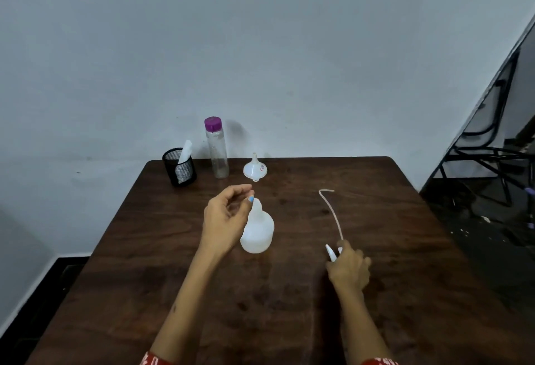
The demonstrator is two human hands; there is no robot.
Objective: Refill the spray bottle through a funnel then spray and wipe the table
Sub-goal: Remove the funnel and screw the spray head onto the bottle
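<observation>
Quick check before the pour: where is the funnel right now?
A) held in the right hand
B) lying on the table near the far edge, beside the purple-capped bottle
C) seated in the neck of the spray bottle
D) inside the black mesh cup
B: the funnel lies on the table just right of the purple-capped bottle, apart from the open-necked spray bottle and both hands.

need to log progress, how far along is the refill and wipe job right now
Done: the spray head is off the spray bottle, which stands open on the table. In hand: the right hand grips the spray head, its tube trailing across the table; the left hand hovers at the bottle's neck. Left: the funnel sits unused, the water bottle is capped; filling, spraying and wiping remain.
</observation>
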